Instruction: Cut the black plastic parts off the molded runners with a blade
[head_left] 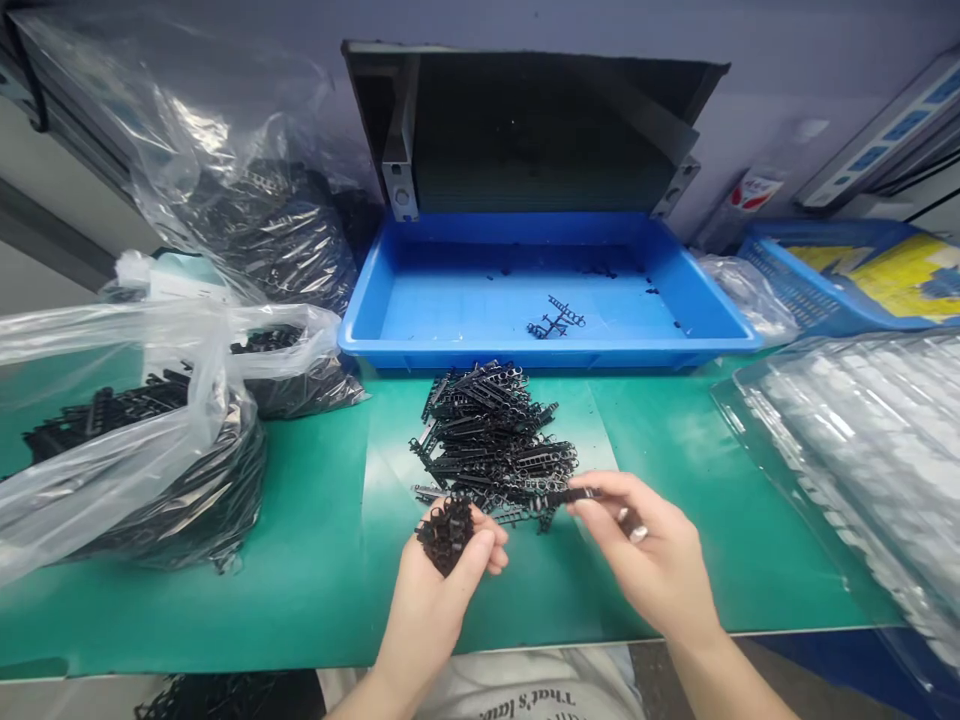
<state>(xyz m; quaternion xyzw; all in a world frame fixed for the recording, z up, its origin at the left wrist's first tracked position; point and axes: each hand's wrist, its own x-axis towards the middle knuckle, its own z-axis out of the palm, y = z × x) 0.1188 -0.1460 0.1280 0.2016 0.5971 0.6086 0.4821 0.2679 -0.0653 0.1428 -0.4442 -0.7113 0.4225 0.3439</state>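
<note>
A bundle of small black plastic parts (pixel 447 535) sits in my left hand (pixel 442 590), its fingers wrapped round it and the thumb across the front. My right hand (pixel 649 545) pinches one black plastic strip (pixel 574 495) by its end, between thumb and forefinger. Something small and shiny, which I cannot make out, shows among its other fingers. Just beyond both hands lies a heap of similar black strips with ring-shaped openings (pixel 487 430), spread over a pale sheet on the green table (pixel 315 530).
Behind the heap stands a blue tray (pixel 547 350) with a few black pieces in it, under a dark panel (pixel 532 130). Plastic bags of black parts (pixel 172 470) crowd the left. Clear trays with white contents (pixel 870 430) and a blue basket (pixel 795 280) stand right.
</note>
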